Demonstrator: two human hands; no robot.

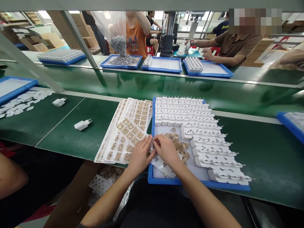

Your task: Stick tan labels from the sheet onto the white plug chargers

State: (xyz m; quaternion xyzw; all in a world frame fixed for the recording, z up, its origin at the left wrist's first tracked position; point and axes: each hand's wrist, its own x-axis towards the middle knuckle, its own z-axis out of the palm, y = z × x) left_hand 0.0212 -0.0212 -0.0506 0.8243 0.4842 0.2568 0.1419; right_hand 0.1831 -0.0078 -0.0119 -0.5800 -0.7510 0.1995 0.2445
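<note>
My left hand [142, 154] lies over a small sheet of brown stickers [129, 129], its thumb and fingers closed on the lower end. Right beside it, my right hand [167, 150] is closed, thumb and index finger pinched together at the tray's left edge; what lies between these fingertips is too small to make out. Below the right hand, a white sheet with dark marks [163, 166] rests in the blue tray [190, 182]. Loose brown pieces [179, 144] are heaped past that hand. Rows of white plug adapters [204, 139], pins showing, fill the tray's back and right side.
A stack of sticker sheets [114, 139] lies left of the tray. Farther left are two single plug adapters [82, 124] and scattered white covers [22, 103]. A metal rail [78, 38] slants ahead. Across the green belt [133, 85], co-workers sit behind other blue trays [163, 64].
</note>
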